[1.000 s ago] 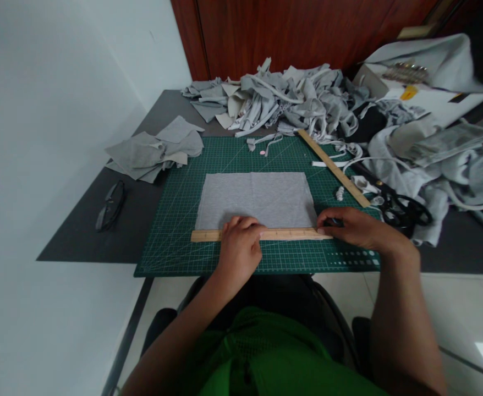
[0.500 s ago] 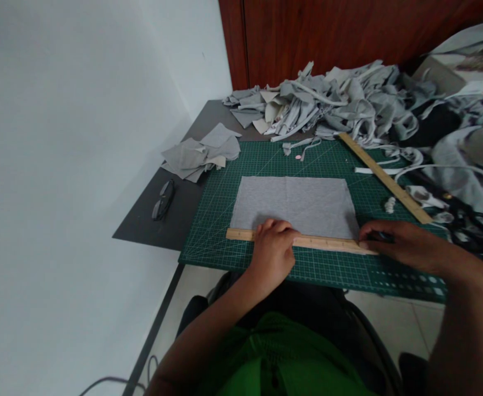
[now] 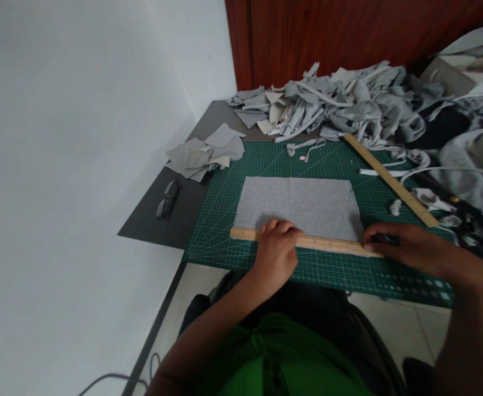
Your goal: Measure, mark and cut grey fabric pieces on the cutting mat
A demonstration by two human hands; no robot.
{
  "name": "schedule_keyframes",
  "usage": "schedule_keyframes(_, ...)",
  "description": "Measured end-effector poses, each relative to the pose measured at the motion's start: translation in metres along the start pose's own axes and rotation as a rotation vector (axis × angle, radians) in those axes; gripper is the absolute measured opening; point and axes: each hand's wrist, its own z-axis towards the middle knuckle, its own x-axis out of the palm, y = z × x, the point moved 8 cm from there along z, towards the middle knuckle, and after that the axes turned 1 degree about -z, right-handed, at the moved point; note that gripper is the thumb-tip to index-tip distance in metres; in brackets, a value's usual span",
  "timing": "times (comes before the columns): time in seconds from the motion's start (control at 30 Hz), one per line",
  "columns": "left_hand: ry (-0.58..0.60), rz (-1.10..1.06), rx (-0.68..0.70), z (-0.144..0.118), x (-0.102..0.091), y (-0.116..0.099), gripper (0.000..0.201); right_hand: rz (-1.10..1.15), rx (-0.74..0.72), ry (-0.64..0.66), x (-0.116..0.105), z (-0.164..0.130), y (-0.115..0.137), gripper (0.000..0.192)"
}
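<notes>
So a gray cloth (image 3: pixel 299 203) is laid flat on the green mat (image 3: pixel 219 220), with its near edge covered by a wooden ruler (image 3: pixel 332 245) that's pressed down by the left grip (image 3: pixel 278 250) (draped over the top, so whether it's actually clutched can't be told). Around the ruler's right end, a small dark object (image 3: pixel 388 239), partly hidden, is pinched in the right grip (image 3: pixel 412 246).
</notes>
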Motion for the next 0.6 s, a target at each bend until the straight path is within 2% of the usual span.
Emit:
schedule_keyframes(0.3, -0.009, -0.023, -0.021, 0.0001, -0.0013, -0.0004, 0.023, 0.021, -0.043, -0.022, 0.0005, 0.0012, -0.0012, 0.021)
schedule_keyframes(0.6, -0.016, -0.059, -0.026, -0.0004, 0.0002, 0.0015, 0.027, 0.009, -0.009, -0.035, -0.0007, -0.0008, -0.0028, 0.023)
